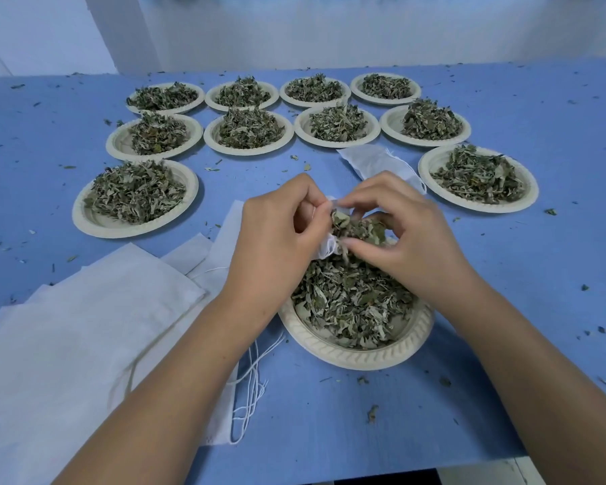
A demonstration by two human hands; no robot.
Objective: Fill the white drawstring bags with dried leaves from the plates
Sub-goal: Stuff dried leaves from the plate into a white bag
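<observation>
Above the round cream paper plate (355,355) heaped with dried green leaves (350,299), the left hand (277,236) pinches a small white drawstring bag (324,250), and the right hand (399,232) grasps some leaves at its mouth.

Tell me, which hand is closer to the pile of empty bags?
Left. The left hand, pinching a bag, is just right of the pile, its forearm crossing the pile's edge. The right hand, holding leaves, is farther right, above the plate.
</observation>
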